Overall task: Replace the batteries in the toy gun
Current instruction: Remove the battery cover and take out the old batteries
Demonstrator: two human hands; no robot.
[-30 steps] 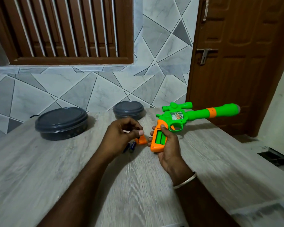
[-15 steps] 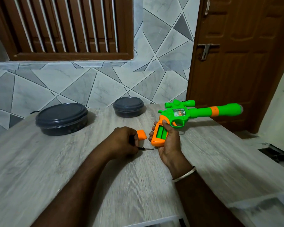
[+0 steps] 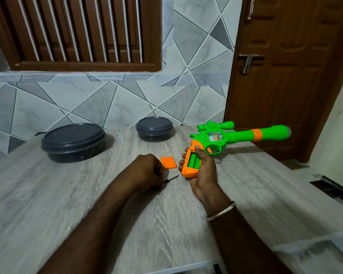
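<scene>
- On my feed the right hand [image 3: 203, 173] grips the toy gun [image 3: 216, 138] by its orange handle, above the table [image 3: 87, 194].
- The battery bay faces up, uncovered; I can't tell whether cells sit inside.
- The left hand [image 3: 145, 171] curls round a screwdriver [image 3: 171, 178].
- The orange cover [image 3: 168, 163] lies between the hands.

Count on and around the tabletop [image 3: 48, 194]:
- 1 toy gun [image 3: 216, 138], green and orange
- 1 loose orange cover [image 3: 168, 163]
- 1 screwdriver [image 3: 171, 178]
- 2 dark round lidded containers: large container [image 3: 73, 142], small container [image 3: 154, 129]
- 2 hands: left hand [image 3: 147, 171], right hand [image 3: 203, 171]
- 1 bangle [image 3: 222, 211]
- 1 door [image 3: 285, 95] with 1 lever handle [image 3: 248, 63]
- 1 slatted window [image 3: 77, 32]
</scene>
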